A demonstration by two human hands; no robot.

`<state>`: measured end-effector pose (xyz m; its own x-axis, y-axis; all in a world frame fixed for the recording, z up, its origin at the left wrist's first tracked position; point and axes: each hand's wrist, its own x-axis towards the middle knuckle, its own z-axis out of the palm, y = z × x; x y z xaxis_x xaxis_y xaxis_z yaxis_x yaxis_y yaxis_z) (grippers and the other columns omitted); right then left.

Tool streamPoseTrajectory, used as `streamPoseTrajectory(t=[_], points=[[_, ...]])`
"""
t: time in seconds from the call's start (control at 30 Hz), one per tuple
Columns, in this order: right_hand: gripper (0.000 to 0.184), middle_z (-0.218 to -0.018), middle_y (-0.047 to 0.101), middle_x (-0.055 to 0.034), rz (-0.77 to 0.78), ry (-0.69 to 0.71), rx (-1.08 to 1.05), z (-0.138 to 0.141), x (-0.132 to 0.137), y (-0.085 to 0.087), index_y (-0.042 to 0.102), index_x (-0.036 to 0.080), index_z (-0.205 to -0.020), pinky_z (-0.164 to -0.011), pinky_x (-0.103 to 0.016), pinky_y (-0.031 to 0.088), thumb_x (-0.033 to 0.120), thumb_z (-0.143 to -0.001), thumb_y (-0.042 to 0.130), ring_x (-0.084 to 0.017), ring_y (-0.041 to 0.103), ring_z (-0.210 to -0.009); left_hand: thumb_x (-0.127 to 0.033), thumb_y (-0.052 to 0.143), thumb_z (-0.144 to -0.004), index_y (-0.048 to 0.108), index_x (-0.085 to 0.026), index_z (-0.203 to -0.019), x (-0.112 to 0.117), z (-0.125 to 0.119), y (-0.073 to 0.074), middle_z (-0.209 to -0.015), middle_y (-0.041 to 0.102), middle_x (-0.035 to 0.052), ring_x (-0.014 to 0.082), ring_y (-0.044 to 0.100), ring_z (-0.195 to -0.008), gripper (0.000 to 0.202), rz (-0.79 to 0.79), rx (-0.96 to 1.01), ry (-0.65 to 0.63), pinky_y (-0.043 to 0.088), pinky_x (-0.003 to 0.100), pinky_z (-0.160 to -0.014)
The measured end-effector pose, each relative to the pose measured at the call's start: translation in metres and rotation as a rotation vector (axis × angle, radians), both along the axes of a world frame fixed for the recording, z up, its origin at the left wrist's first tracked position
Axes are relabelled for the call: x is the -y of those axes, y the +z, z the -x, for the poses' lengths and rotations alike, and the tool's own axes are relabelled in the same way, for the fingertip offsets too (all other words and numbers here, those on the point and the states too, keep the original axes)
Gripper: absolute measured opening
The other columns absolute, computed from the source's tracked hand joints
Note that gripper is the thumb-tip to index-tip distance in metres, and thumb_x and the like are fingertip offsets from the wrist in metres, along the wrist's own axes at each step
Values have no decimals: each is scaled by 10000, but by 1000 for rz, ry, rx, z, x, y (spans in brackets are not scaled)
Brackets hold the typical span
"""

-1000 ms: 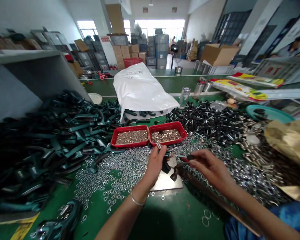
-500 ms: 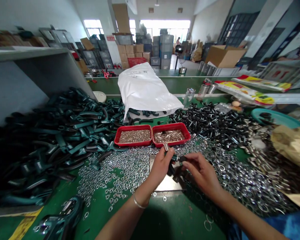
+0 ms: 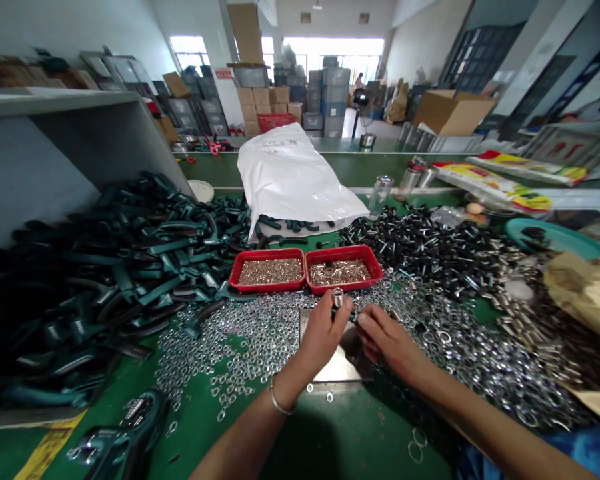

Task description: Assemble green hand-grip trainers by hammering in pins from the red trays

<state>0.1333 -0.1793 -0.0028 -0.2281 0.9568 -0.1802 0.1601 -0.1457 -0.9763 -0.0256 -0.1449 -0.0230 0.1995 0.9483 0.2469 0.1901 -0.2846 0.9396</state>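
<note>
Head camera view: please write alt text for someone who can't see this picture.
A person's left hand grips a small metal-topped dark part, and the right hand meets it, over a metal plate. Metal washers lie across the green workbench, with two red trays and a heap of dark green tools nearby.

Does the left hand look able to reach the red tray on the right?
Probably yes: the left hand sits just in front of the tray, with only loose washers between them. It is holding a small metal-topped part, though, so it may need freeing first.
</note>
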Motion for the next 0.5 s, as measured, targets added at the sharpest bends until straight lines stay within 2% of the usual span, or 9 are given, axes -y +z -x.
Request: streamPoseTrajectory(t=[0.07,0.1,0.13,0.2,0.27,0.33,0.4,0.5], points=[[460,-575,347,79,213,139,-128,-1,-1,2,431,233,-799,-407,-227,296,636,-966,285,-90,280,-418,-421,448,-977,560,-188,-968,-2,3,1,-906,622,40,171,566,-841,259,-40,-43,-42,415,286,-816],[514,-541,330,83,262,198,-120,-2,-2,2,433,231,-782,-392,-229,274,647,-972,199,-89,251,-392,-422,450,-975,560,-188,-959,-3,4,1,-897,620,38,170,564,-833,259,-39,-49,-61,416,284,-809],[549,-524,358,73,248,236,-48,-4,-3,2,453,225,-781,-394,-237,282,645,-974,157,-93,272,-381,-425,449,-975,561,-190,-946,-4,5,0,-886,618,34,169,562,-824,262,-24,-43,-71,417,281,-800],[538,-575,496,15,27,214,251,-6,-7,-1,507,210,-822,-451,-268,357,647,-968,230,-129,427,-436,-432,441,-976,561,-194,-933,-7,6,-2,-872,614,23,166,558,-813,271,27,-13,-63,418,276,-788],[450,-755,612,-73,-314,131,613,-7,-9,-5,544,197,-877,-582,-319,433,614,-945,392,-207,579,-648,-437,433,-978,562,-196,-939,-9,6,-5,-859,609,13,163,554,-801,277,81,15,-54,421,274,-782],[370,-871,630,-124,-553,100,859,-8,-10,-9,555,190,-870,-698,-370,450,541,-942,463,-271,602,-823,-436,441,-975,562,-195,-947,-10,5,-5,-854,602,7,161,548,-796,271,105,28,-60,423,273,-780],[324,-888,637,-124,-585,120,895,-7,-8,-11,558,190,-883,-732,-378,450,461,-984,411,-271,603,-847,-428,452,-973,564,-194,-941,-8,5,-4,-860,601,9,162,548,-806,261,81,27,-74,426,273,-785],[277,-881,651,-67,-446,140,663,-6,-1,-8,549,206,-1046,-715,-332,456,409,-1019,361,-214,603,-782,-402,439,-983,580,-194,-973,-4,7,1,-926,628,30,172,574,-874,252,1,24,-105,427,285,-834]])
